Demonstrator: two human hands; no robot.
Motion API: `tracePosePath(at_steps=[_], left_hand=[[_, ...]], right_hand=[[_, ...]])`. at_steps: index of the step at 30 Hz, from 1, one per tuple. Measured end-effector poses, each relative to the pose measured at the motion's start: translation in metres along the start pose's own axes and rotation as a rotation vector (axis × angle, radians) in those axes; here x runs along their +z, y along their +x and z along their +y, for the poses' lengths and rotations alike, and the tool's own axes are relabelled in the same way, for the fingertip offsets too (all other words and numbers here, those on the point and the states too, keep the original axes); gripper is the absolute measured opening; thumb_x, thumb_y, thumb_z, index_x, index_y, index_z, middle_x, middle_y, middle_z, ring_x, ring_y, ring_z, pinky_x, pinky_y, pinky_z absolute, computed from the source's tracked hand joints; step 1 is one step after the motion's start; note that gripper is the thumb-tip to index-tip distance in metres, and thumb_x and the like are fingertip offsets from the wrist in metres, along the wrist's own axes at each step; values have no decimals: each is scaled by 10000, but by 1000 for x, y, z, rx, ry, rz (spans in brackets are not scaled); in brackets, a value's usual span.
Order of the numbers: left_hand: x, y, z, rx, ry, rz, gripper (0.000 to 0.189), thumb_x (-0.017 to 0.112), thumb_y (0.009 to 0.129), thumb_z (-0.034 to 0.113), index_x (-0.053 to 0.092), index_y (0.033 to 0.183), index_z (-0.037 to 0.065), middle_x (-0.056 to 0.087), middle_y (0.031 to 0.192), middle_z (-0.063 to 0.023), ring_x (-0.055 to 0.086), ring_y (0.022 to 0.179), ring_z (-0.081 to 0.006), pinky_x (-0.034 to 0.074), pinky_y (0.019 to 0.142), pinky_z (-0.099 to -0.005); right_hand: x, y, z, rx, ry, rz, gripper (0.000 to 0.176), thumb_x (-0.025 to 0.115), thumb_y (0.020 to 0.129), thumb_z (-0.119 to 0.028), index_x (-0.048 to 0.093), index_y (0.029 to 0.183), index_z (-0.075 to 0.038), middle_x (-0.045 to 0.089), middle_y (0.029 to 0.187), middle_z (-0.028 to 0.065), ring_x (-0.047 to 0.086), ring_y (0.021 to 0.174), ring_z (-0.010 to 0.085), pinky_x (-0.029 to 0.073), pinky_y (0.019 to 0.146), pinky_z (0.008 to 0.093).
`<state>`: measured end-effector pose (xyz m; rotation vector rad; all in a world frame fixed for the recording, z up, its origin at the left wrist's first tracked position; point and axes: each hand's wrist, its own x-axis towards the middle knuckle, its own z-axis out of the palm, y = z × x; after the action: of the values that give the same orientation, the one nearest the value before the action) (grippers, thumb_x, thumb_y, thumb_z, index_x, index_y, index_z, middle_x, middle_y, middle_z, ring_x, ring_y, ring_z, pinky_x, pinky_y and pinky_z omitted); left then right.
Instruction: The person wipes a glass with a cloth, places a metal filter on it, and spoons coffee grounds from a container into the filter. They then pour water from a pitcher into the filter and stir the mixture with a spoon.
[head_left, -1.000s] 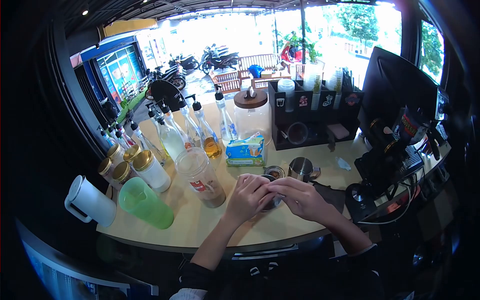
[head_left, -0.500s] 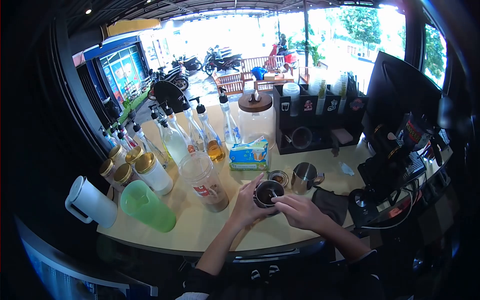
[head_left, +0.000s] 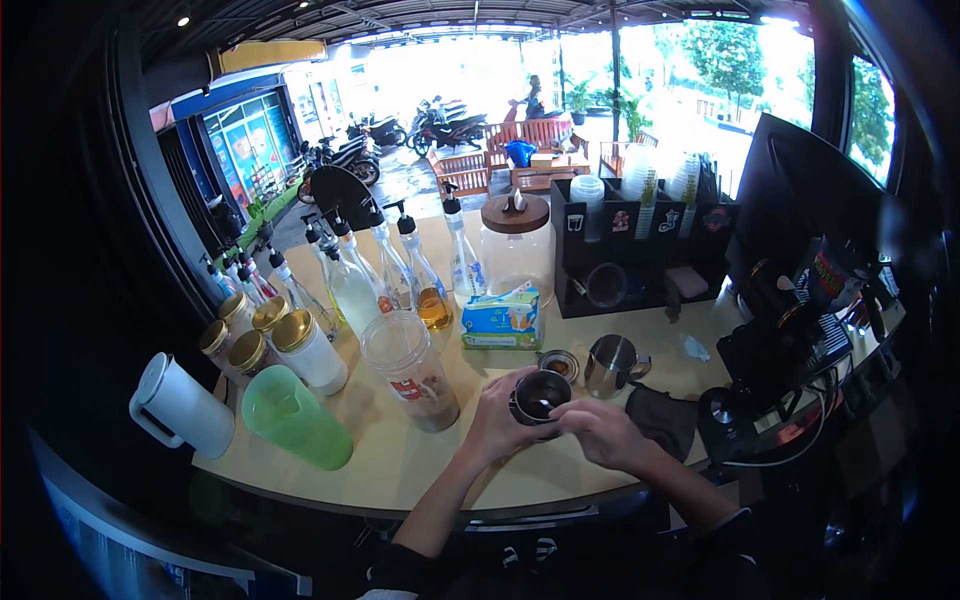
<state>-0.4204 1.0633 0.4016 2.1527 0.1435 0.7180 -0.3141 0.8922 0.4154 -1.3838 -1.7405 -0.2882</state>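
Note:
My left hand (head_left: 498, 422) is wrapped around the side of a small dark metal cup (head_left: 540, 392) near the counter's front edge. Dark contents show inside the cup. My right hand (head_left: 606, 436) pinches the handle of what looks like a spoon (head_left: 546, 405), whose lower end is down in the cup. Just behind the cup sits a small round metal dish (head_left: 558, 366) with something brown in it. A steel pitcher (head_left: 608, 368) stands beside that dish. To the left of my left hand is a tall clear plastic cup (head_left: 410, 365) with brown contents at its bottom.
Left on the counter stand a green pitcher (head_left: 296, 420), a white jug (head_left: 186, 410), gold-lidded jars (head_left: 300, 340) and several pump bottles (head_left: 430, 290). Behind are a tissue pack (head_left: 502, 322), a wooden-lidded jar (head_left: 517, 240) and a black cup organizer (head_left: 640, 262). A dark cloth (head_left: 664, 420) lies right.
My right hand has shifted slightly, and the spoon now tilts lower inside the cup. My left hand keeps its hold. Outside, a person by a red scooter has moved left.

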Motion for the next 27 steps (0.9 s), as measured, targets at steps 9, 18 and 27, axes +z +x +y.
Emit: tracePosePath(at_steps=[9,18,27], left_hand=[[3,0,-4,-35,-46,1,804,852,536,373,548,1202,42,632,1122,-130,579,1090,-300,411,985,-396],[3,-1,-3,-11,-12,16,802,850,538,374,545,1204,47,635,1115,-126,581,1084,-300,415,979,-400],[3,0,-5,25,-2,32,792,861,538,319,546,1208,39,634,1117,-134,604,1059,-282,453,947,-384]], right_hand=[[-12,5,1,78,6,-2,204,577,836,34,548,1031,-20,630,1020,130,647,871,290,535,727,340],[-8,0,3,68,-8,39,228,582,816,57,534,1030,-9,626,1045,146,649,878,297,539,721,340],[-8,0,5,-37,-15,-4,240,562,793,95,538,1005,-15,640,1044,157,652,801,289,532,656,347]])
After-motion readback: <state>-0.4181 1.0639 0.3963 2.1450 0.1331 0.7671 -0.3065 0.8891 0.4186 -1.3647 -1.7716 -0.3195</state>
